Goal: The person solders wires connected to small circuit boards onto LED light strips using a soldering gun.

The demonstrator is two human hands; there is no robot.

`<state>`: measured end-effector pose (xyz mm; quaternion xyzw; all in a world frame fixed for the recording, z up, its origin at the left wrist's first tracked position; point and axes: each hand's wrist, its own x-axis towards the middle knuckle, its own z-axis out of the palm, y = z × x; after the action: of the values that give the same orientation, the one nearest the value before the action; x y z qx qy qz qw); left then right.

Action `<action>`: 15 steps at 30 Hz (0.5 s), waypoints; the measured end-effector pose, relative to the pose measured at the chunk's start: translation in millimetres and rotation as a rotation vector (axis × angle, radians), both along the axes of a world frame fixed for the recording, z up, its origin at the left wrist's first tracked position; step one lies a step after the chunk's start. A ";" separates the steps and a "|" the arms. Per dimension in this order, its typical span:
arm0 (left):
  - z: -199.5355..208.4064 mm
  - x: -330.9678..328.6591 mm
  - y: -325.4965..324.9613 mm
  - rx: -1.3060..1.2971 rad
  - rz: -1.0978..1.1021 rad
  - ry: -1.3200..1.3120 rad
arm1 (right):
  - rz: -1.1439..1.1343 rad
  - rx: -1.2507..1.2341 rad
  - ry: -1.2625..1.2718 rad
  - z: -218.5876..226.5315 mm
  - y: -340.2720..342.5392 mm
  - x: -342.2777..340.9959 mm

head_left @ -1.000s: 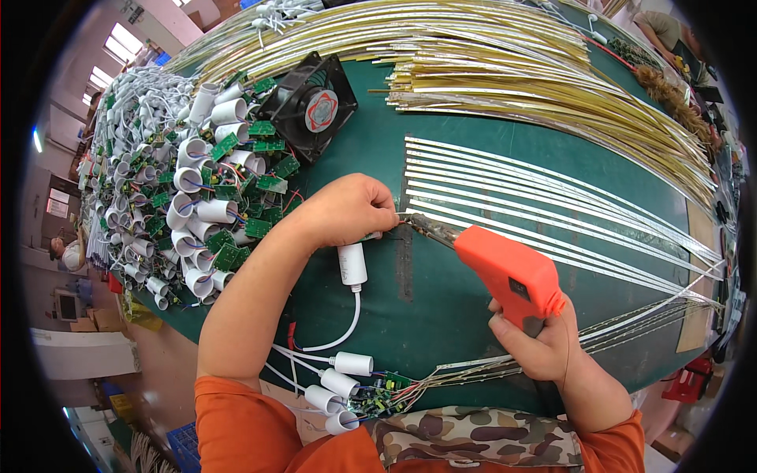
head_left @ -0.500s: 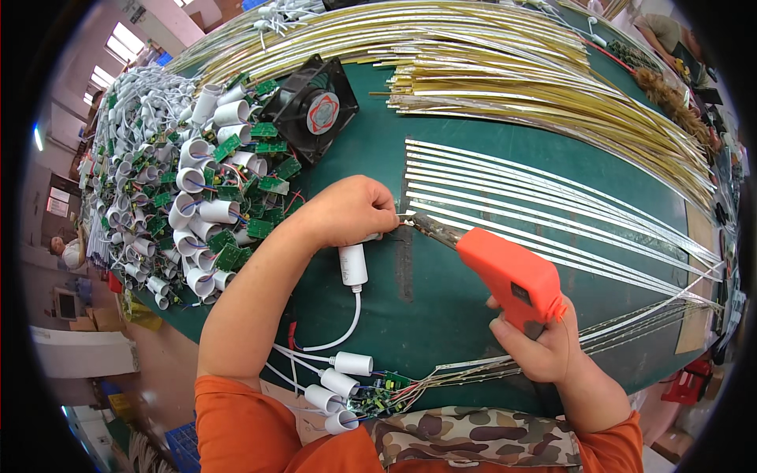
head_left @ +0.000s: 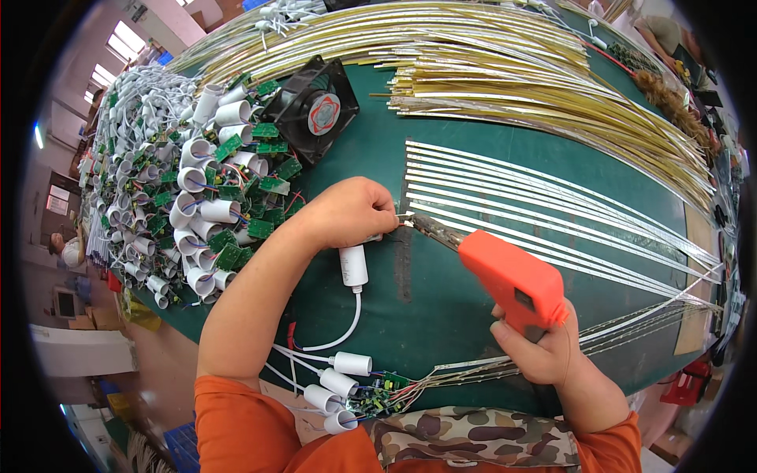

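Observation:
My right hand [head_left: 540, 347] is wrapped round the handle of a red soldering gun [head_left: 512, 276]. The gun's dark tip meets the near end of a white LED strip [head_left: 465, 226]. At that same end, the fingers of my left hand [head_left: 355, 211] are pinched on a thin wire [head_left: 403, 216]; most of what lies under the palm is hidden. Just below this hand a white plastic tube [head_left: 354, 266] rests on the green table, its white cable curving down from it. More white strips lie side by side to the right, their left ends lined up along a dark line.
A large heap of white tubes and green circuit boards [head_left: 229, 256] fills the left. Beside it stands a black fan [head_left: 314, 110]. Bundled yellow-and-white strips [head_left: 505, 87] cover the far side. Finished-looking tubes [head_left: 339, 382] with boards and strips attached lie near my waist.
The soldering gun's body has shifted slightly right and down with my right hand, while its tip stays by the strip end. My left hand is practically still.

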<state>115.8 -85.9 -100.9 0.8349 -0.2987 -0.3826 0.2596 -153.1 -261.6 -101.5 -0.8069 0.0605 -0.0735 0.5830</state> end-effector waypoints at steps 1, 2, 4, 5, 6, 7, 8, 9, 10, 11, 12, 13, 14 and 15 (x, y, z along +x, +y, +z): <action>-0.5 0.1 0.4 0.000 0.003 -0.001 | -0.014 0.014 -0.003 0.7 -0.6 -1.6; -1.5 0.6 0.3 0.002 0.009 0.019 | -0.031 0.029 -0.006 1.8 -0.8 -2.6; -1.5 0.8 0.1 0.005 0.015 0.039 | -0.058 0.059 -0.033 4.5 0.6 -2.2; -0.8 0.6 0.1 0.008 0.012 0.035 | -0.086 0.089 -0.060 5.1 1.2 -2.1; -0.1 0.4 -0.1 0.011 0.009 0.032 | -0.087 0.091 -0.061 4.6 0.7 -2.8; -0.8 0.7 0.1 0.013 0.008 0.030 | -0.088 0.110 -0.066 3.8 -0.3 -3.9; -2.7 1.6 0.3 0.000 0.007 0.036 | -0.091 0.129 -0.071 2.9 -1.4 -4.8; -3.7 2.2 0.3 -0.013 0.006 0.042 | -0.094 0.132 -0.074 2.1 -2.2 -5.7; -3.3 2.1 0.0 -0.009 0.003 0.039 | -0.095 0.133 -0.073 1.3 -2.9 -6.6; -2.7 2.2 -0.4 0.011 -0.001 0.038 | -0.096 0.134 -0.072 0.5 -3.3 -7.1; -2.2 2.2 -0.9 0.031 -0.005 0.036 | -0.101 0.139 -0.076 1.1 -3.3 -7.0; -2.0 1.9 -1.2 0.036 -0.010 0.033 | -0.103 0.141 -0.069 2.6 -3.1 -6.4; -1.4 1.2 -1.9 0.039 0.001 0.035 | -0.107 0.144 -0.065 3.3 -3.1 -6.9; -0.6 0.6 -2.7 0.042 0.012 0.036 | -0.113 0.149 -0.070 2.1 -3.7 -8.0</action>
<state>116.3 -88.6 -101.5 0.8348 -0.2809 -0.4022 0.2499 -161.1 -265.3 -99.4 -0.7535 0.0907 -0.1298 0.6381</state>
